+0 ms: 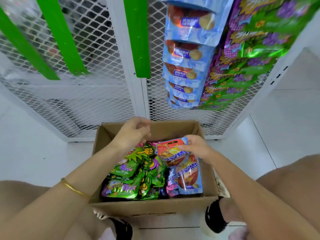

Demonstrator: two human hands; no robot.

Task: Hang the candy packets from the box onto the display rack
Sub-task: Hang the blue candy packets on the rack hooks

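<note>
Cardboard box (152,207): open at the top, standing on the white floor (285,135) just in front of the display rack, between the person's knees.
Right hand (194,147): fingers and thumb clamped on the upper edge of a red-and-blue packet (170,155), held upright and slightly tilted over the right half of the box.
Left hand (133,134): over the far left part of the box, fingers loosely curled, gripping nothing; somewhat blurred.
Bracelet (74,187): thin, gold, around the left forearm.
Green packets (131,170): piled in the left and middle of the box, overlapping one another.
Blue packet (189,179): lying in the right side of the box, just below the held one and partly covered by it.
Display rack (86,104): white mesh panels in a white frame.
Green strips (138,37): three, hanging down the mesh, bare.
Hung blue packets (187,54): a vertical column on the right panel, each overlapping the next.
Hung green-and-purple packets (251,49): a second column touching the blue column's right side.
</note>
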